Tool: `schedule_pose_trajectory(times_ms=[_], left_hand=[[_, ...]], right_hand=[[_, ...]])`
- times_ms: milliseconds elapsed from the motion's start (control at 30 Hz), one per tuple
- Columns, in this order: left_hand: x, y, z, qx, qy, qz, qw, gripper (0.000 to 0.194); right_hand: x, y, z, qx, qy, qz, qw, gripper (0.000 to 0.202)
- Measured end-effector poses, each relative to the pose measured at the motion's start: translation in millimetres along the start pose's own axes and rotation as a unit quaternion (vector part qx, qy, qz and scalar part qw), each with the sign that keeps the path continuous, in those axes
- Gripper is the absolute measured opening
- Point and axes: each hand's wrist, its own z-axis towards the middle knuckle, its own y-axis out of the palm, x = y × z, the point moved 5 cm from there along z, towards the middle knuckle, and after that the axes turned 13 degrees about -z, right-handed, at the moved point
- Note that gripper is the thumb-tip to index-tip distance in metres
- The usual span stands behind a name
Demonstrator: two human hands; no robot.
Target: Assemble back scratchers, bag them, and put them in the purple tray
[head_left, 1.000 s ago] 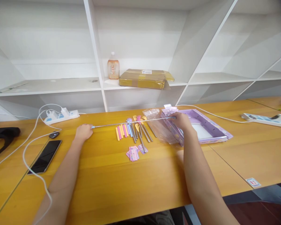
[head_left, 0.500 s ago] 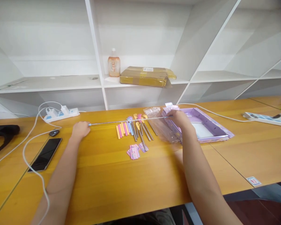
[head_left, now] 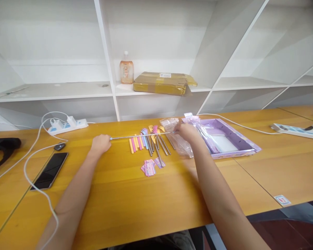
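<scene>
Between my two hands stretches a telescopic back scratcher point(head_left: 135, 136), a thin metal rod held level over the table. My left hand point(head_left: 101, 144) is closed around its light blue end. At the other end my right hand point(head_left: 185, 132) is closed on the rod, hiding that tip. Beneath and behind the rod lie several back scratchers point(head_left: 159, 144) with yellow, pink and blue hand-shaped heads and metal shafts. A row of yellow, pink and blue handles point(head_left: 137, 143) lies beside them. Small pink printed cards point(head_left: 149, 168) are nearer to me.
A clear plastic bag point(head_left: 184, 148) and a purple open box point(head_left: 246, 152) with packaging lie right. At left are a phone point(head_left: 50, 171), a black mouse point(head_left: 59, 147), white cables and a power strip point(head_left: 67, 127). The shelf holds a bottle point(head_left: 126, 72) and a taped carton point(head_left: 159, 84).
My hands have come closer together, the left moving right and the right moving left. The visible stretch of rod between them is shorter.
</scene>
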Motion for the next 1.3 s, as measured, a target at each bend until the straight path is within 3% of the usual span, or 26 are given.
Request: schedule_pose_trajectory(times_ms=[267,467,567,733,967,1133,1300], left_hand=[[33,-7.5,-11,-0.012,0.012,-0.015,1.0,0.034],[74,-14.6,-30,-0.002,0.022,-0.024,0.999,0.033],[81,-22.5,-39,0.008,0.018,-0.026,0.999,0.032],[87,-35.4,-47,0.025,0.022,-0.029,0.999,0.032],[109,-36.4,-65,0.041,0.059,-0.027,0.997,0.027],[108,-40.1,-66,0.018,0.082,-0.049,0.995,0.025],[107,-43.1,-70,-0.026,0.103,-0.122,0.987,0.026]], right_hand=[[-43,-28,-3,0.034,-0.047,-0.015,0.998,0.019],[-105,-58,-13,0.074,-0.146,-0.07,0.984,0.019],[-127,-69,-19,0.092,-0.187,-0.101,0.973,0.018],[-145,-89,-30,0.153,-0.216,-0.121,0.957,0.018],[-185,-105,-53,0.223,-0.287,-0.097,0.927,0.024],[-192,-98,-49,0.197,-0.275,-0.06,0.939,0.022],[-168,-86,-34,0.129,-0.23,0.027,0.964,0.016]])
